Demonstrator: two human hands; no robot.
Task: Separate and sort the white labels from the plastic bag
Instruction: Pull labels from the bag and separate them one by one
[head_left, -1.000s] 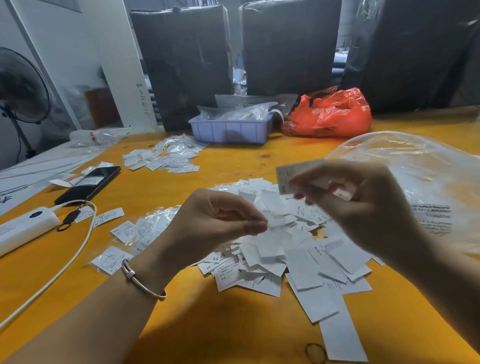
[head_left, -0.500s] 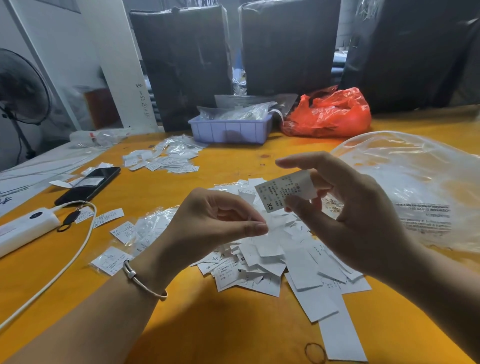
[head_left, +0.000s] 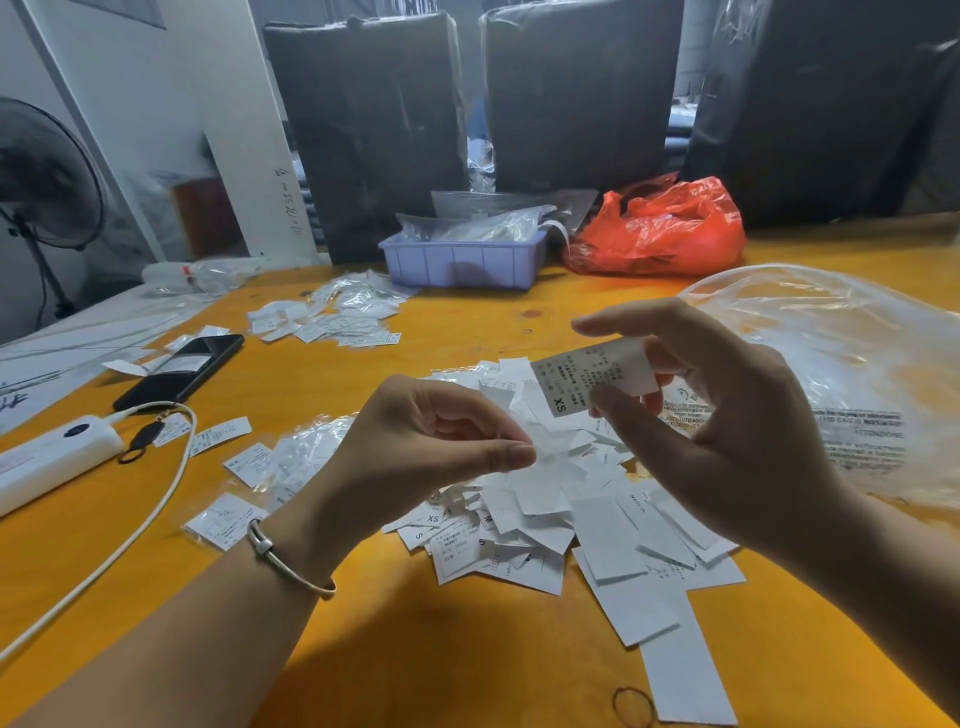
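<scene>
Above the middle of the table (head_left: 363, 649), the right hand (head_left: 727, 436) pinches one white label (head_left: 592, 382) between thumb and fingers, its "XS" print facing up. Just left of it, the left hand (head_left: 431, 452) closes thumb on fingertips around a small scrap of white paper (head_left: 545, 441), hard to make out. Right beneath both hands lies the pile of labels (head_left: 571, 519), too many and too overlapped to count. Toward the right edge sits the clear plastic bag (head_left: 831, 374), puffed up, printed warning text on it, cut off by the frame. Near the far edge, one lilac tray (head_left: 462, 262) holds crumpled clear bags, and one red bag (head_left: 660, 228) slumps just beside it. A second scatter of small packets (head_left: 332, 317) lies left of the tray. Along the left edge: one phone (head_left: 182, 371), one white power strip (head_left: 52, 457) with its cord (head_left: 130, 540), a few loose labels between them. One rubber band (head_left: 631, 706) lies at the near edge.
</scene>
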